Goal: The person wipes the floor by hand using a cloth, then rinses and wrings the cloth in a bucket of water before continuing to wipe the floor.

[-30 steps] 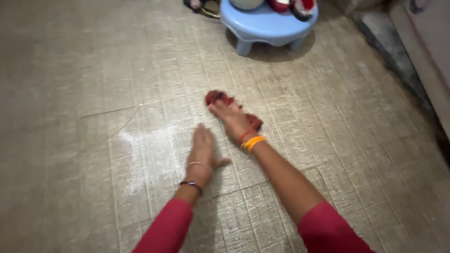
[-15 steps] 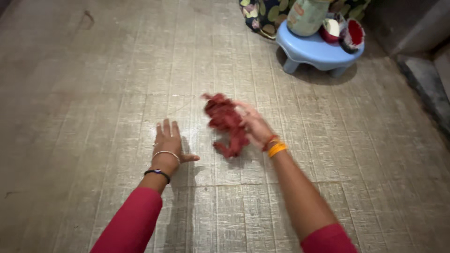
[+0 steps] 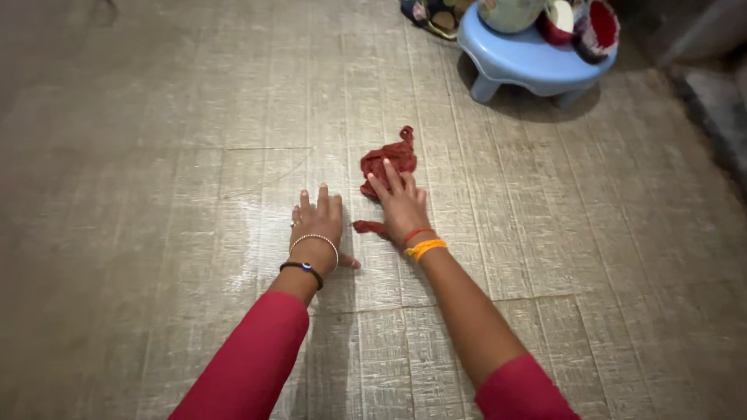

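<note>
Two arms in pink-red sleeves reach out from the bottom edge. Both hands lie flat on the floor (image 3: 156,117), which is made of pale grey-brown tiles with long lines in them.

On the left hand (image 3: 317,225), the palm faces down and the fingers (image 3: 322,198) are spread out flat. It holds nothing. A string of small white beads and a dark band sit on that wrist. A whitish, shiny patch shows on the floor just left of this hand.

Close beside it is the right hand (image 3: 401,206), with a small gap of bare floor between the two. An orange band and a thin red one go around its wrist. Its fingers are stretched out straight and press down on a red cloth (image 3: 389,159). They are not curled around the cloth. The cloth is crumpled up on the floor. Most of it pokes out past the fingertips, and a small bit sticks out by the thumb side.

Farther away, near the top right, stands a low blue stool (image 3: 537,66). Some round pots and a red and white thing sit on it, cut off by the top edge. More colourful stuff lies on the floor just left of the stool, too small to make out.
</note>
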